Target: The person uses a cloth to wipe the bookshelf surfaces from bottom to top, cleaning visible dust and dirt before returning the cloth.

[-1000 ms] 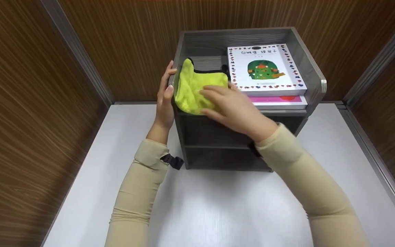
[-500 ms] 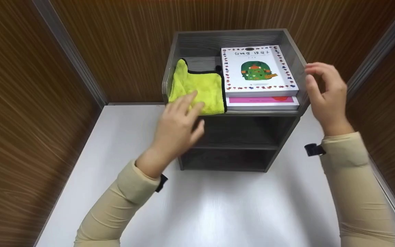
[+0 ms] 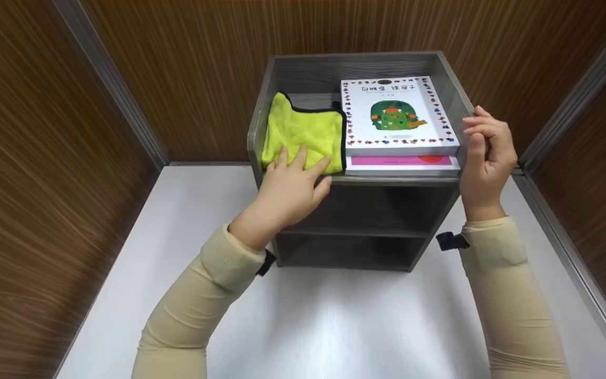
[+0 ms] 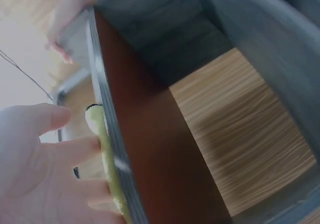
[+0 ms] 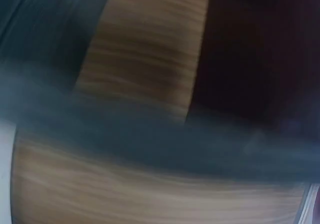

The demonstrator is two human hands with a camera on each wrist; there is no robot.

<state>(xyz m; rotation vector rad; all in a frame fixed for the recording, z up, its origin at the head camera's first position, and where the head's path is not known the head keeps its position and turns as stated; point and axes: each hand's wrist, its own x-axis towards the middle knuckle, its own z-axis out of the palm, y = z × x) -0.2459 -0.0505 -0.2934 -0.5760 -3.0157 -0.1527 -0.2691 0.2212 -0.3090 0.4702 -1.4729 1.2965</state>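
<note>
A yellow-green cloth [image 3: 308,123] with black edging lies folded in the left of the grey shelf unit's [image 3: 355,62] top tray. The spread fingers of my left hand [image 3: 290,195] rest on the cloth's front part. In the left wrist view, the fingers of my left hand [image 4: 45,169] reach the cloth [image 4: 111,169] at the board's edge. My right hand [image 3: 490,166] is at the outer side of the right side panel, fingers loosely bent and touching near its rim. The right wrist view is blurred and shows no hand.
Beside the cloth lies a white picture book [image 3: 397,113] with a green drawing, atop a book with a pink band [image 3: 400,160]. Two lower compartments face forward. A white table [image 3: 334,326] bears the unit, with wood-grain walls [image 3: 198,79] around it.
My right hand has left the cloth and moved right to the side panel. My left hand has gone from the left side panel onto the cloth.
</note>
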